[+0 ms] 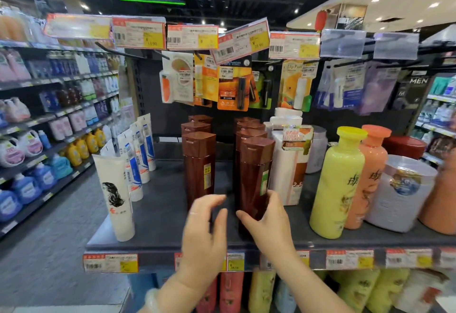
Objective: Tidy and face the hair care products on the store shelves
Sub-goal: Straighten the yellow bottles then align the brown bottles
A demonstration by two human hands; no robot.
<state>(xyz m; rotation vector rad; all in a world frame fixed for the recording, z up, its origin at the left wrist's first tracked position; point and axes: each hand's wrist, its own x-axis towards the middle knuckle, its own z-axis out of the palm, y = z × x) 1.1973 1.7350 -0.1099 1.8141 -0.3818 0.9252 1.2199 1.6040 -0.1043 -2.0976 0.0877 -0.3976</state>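
I see both hands up at the dark shelf [158, 216]. Right hand [267, 224] grips the front brown bottle [254, 179] of the right-side row low on its body, thumb on the near face, fingers curled round the far side. Left hand [206, 233] holds nothing, fingers loosely curved and spread, hovering just in front of the left brown bottle [198, 169] (touching or not, I cannot tell). More brown bottles queue behind both, beyond the hands. Left of the left hand stands a white tube [116, 196] with a hair graphic, a row of blue-striped tubes [137, 157] behind it. Right of the right hand: a white refill pack [287, 169], then a yellow bottle [338, 184], an orange bottle [367, 177] touching it. Price tags [111, 262] line the shelf edge under the hands.
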